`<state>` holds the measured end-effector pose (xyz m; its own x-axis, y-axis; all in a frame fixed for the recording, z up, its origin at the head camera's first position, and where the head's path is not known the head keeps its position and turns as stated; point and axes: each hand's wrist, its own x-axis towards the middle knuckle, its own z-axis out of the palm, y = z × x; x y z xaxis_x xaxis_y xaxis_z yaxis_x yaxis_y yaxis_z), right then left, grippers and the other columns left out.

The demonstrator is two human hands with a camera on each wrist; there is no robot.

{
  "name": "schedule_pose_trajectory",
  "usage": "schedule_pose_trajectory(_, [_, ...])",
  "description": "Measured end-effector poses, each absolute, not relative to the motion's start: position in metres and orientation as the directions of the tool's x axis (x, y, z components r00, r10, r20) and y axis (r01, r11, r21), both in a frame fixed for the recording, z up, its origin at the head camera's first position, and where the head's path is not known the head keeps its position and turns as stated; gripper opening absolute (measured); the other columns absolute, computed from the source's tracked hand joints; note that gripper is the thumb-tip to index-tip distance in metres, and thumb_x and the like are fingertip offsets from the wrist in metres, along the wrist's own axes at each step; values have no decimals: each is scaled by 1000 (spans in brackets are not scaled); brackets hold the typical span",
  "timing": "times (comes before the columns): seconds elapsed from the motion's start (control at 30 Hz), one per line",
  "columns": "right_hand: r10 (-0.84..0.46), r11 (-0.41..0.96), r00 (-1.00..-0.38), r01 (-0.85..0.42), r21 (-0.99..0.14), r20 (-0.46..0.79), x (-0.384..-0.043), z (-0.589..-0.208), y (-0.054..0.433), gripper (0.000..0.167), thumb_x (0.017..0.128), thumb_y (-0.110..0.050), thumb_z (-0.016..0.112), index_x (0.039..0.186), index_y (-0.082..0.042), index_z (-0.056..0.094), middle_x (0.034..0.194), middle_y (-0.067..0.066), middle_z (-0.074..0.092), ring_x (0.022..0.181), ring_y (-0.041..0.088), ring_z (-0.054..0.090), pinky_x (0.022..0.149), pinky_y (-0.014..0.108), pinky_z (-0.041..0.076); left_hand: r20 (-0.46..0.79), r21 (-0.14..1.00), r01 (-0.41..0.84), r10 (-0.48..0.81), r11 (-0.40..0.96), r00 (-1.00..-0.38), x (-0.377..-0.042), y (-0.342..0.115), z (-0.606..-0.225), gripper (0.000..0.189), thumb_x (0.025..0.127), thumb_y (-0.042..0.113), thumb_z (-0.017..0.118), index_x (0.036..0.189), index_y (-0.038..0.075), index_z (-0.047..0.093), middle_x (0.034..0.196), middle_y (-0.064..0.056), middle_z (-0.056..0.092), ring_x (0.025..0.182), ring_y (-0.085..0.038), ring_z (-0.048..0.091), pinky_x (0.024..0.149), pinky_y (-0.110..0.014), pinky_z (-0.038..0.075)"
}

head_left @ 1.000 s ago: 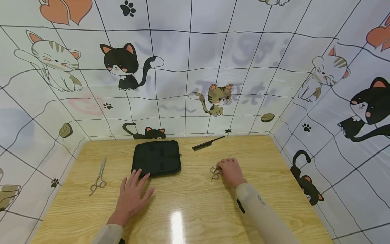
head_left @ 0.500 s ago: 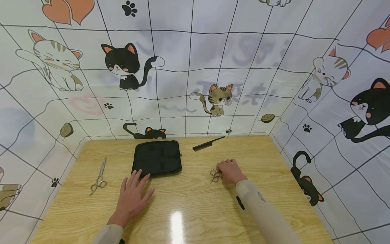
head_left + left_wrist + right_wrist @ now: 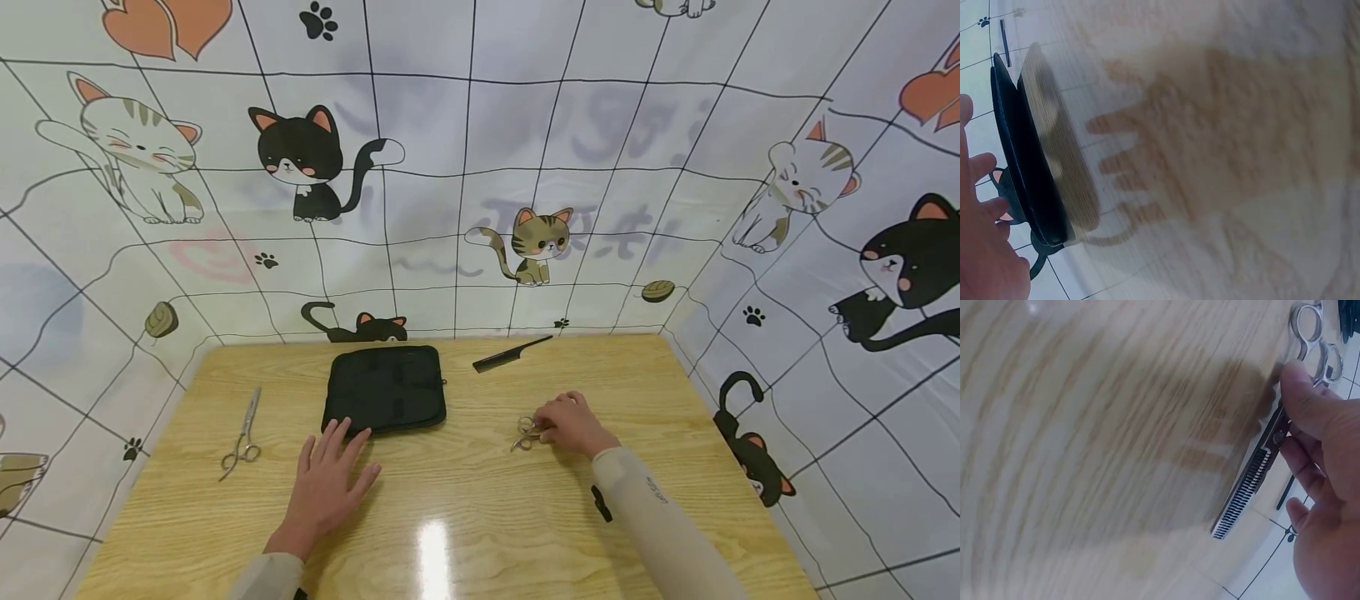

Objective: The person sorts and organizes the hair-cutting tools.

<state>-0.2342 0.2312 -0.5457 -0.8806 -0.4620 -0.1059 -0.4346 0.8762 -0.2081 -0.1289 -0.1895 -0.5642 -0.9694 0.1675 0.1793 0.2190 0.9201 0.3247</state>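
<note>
In the right wrist view, thinning scissors [image 3: 1244, 487] with toothed silver blades are pinched between the thumb and fingers of my right hand [image 3: 1329, 444], near the pivot. Their finger rings [image 3: 527, 433] stick out to the left of the right hand [image 3: 572, 425] in the head view. My left hand [image 3: 326, 483] is spread with straight fingers, its fingertips at the front edge of a flat black case [image 3: 386, 387]. From the left wrist view, the case [image 3: 1025, 156] shows edge-on beyond the fingers of the left hand [image 3: 988, 231].
A second pair of scissors [image 3: 246, 437] lies at the left of the wooden table [image 3: 480, 517]. Behind, to the right of the case, lies a black tail comb [image 3: 510, 357]. Cloth walls [image 3: 420, 208] printed with cats rise round the back and sides.
My right hand has turned slightly with the thinning scissors, and their finger rings have swung a little to the left. The left hand and the case stay in place.
</note>
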Motion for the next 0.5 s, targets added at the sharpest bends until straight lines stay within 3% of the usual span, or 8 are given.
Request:
schedule_pose_trajectory(0.33, [-510, 841, -860, -499, -207, -1, -231, -550, 240, 5, 81, -32, 75, 79, -28, 72, 92, -11, 71, 98, 19, 59, 105, 56, 34, 171, 318, 220, 173, 922, -970, -129, -189, -567, 57, 96, 51, 53, 144, 20, 48, 157, -15, 32, 148, -37, 21, 116, -62, 11])
schedule_pose_trajectory(0.5, [-515, 841, -857, -512, -177, 35, -228, -552, 238, 6, 83, -33, 72, 83, -28, 74, 92, -13, 72, 99, 18, 60, 105, 54, 34, 181, 323, 230, 179, 918, -967, -128, -187, -565, 57, 96, 51, 53, 143, 20, 48, 156, -16, 33, 147, -37, 22, 116, -63, 12])
